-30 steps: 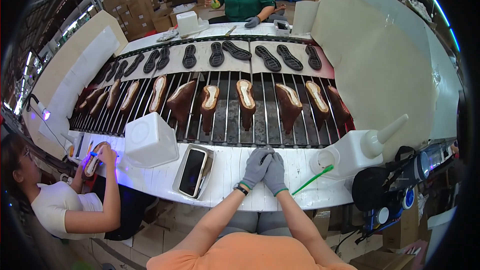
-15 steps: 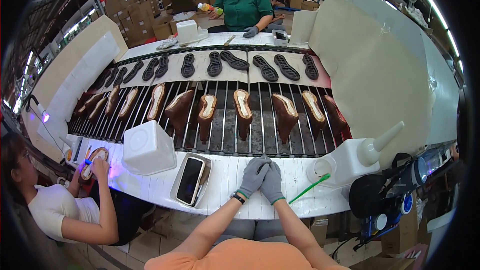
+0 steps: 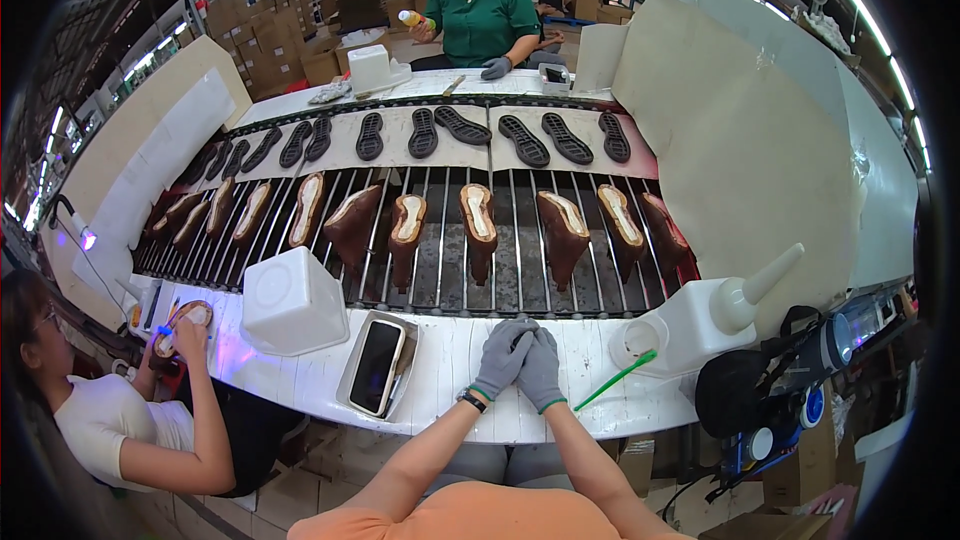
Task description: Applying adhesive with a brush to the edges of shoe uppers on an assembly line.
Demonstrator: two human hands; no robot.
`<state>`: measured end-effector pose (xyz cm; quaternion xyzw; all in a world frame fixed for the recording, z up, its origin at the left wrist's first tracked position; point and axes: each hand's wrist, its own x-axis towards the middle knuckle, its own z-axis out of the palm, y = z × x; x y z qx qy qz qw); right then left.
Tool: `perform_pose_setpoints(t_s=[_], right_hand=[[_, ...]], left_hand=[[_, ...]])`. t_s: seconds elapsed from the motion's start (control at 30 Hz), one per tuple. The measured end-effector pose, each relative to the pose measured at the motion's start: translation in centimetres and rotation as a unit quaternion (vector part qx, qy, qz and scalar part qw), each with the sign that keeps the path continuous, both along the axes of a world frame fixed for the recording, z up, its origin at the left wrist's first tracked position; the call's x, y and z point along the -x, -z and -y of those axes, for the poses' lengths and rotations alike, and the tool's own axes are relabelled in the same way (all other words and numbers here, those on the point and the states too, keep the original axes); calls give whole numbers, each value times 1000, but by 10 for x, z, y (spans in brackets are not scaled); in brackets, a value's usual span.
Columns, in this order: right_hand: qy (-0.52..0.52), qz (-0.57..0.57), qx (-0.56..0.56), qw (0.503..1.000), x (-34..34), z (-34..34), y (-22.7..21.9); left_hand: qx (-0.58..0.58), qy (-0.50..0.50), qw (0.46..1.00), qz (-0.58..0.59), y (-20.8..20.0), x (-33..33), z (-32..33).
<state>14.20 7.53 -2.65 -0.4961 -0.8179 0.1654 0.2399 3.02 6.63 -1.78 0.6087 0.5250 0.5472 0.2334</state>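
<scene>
My left hand (image 3: 503, 358) and my right hand (image 3: 541, 368), both in grey gloves, rest together on the near edge of the white table (image 3: 460, 380). Their curled fingers press against each other, and a dark gap shows between them. Whether anything lies inside is hidden. Closest on the right is a thin green stick-like tool (image 3: 615, 380), leaning on a round translucent cup (image 3: 637, 338). Left of my hands, a white tray (image 3: 350, 395) holds a phone (image 3: 379, 368).
Beyond runs a roller conveyor (image 3: 515, 285) with several brown shoe uppers (image 3: 480, 225), bottoms up. Black soles (image 3: 423, 132) line the shelf behind. A white bottle (image 3: 690, 325) stands right, a white box (image 3: 292, 302) left. A co-worker (image 3: 130, 420) handles a shoe; another person (image 3: 480, 15) sits opposite.
My hands stay together in the same place on the table. The view has shifted slightly. At the left, the co-worker's hands and the shoe have moved a little.
</scene>
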Motion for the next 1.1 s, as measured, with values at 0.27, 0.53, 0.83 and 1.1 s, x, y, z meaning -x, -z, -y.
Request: perform_pose_setpoints(t_s=[0.27, 0.53, 0.83, 1.1], right_hand=[[13, -57, 2, 998, 0, 3, -8], [14, -42, -1, 999, -1, 1, -1], [7, -60, -12, 998, -3, -1, 3], [8, -55, 13, 998, -4, 0, 3]], left_hand=[[1, 0, 1000, -5, -1, -1, -1], [60, 13, 998, 29, 0, -3, 0], [24, 1, 1000, 5, 1, -4, 0], [44, 10, 999, 23, -1, -4, 1]])
